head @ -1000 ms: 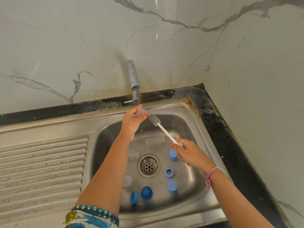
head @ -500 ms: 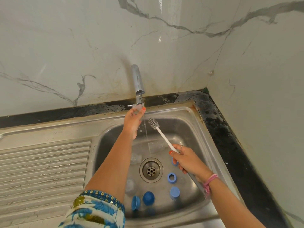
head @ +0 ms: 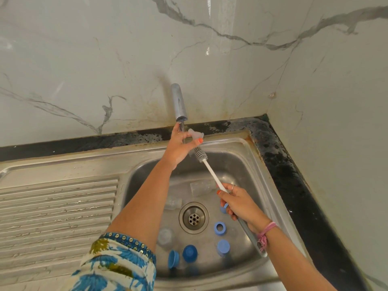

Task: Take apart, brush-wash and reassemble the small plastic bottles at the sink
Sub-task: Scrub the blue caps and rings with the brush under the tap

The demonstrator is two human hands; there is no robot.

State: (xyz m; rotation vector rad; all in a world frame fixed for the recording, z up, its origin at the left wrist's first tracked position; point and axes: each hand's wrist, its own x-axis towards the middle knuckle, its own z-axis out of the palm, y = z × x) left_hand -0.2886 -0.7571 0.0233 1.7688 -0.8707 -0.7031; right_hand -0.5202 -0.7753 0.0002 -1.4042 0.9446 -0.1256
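Observation:
My left hand pinches a small translucent teat-like bottle part right under the tap spout, where a thin stream of water runs. My right hand grips the white handle of a bottle brush; its grey bristle head points up, just below my left hand. In the steel sink lie clear small bottles, a blue ring and blue caps. Another blue piece is partly hidden by my right hand.
The drain sits in the middle of the basin. A ribbed steel draining board lies to the left. A dark stained counter strip runs behind and to the right, with marble walls close at the corner.
My left hand rose to the tap spout and now shows the translucent part beside the stream. The brush head stays just beneath it. The view tilted down slightly.

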